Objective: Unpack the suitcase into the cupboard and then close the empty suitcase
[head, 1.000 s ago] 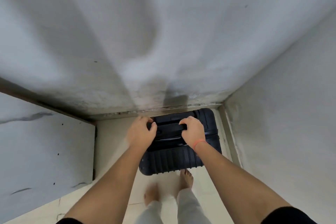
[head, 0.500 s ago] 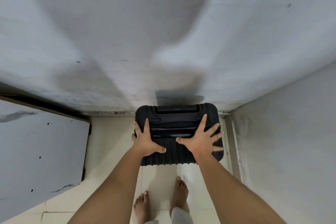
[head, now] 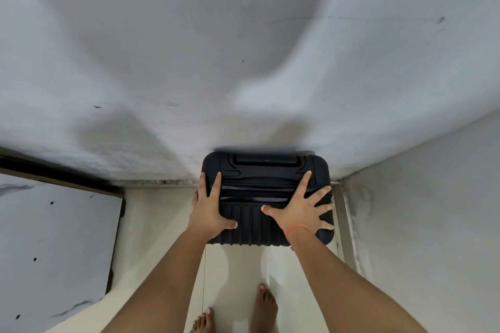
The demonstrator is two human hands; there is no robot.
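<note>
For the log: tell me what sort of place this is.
Probably a corner of a home room: tiled floor, plain grey walls, a black suitcase upright against the wall.

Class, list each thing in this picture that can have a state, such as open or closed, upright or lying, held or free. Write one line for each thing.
suitcase: closed, standing upright on the floor against the wall.
pull handle: pushed down into its recess.
left hand: open, fingers straight, resting on the suitcase's left edge.
right hand: open, fingers spread flat on the suitcase.
</note>
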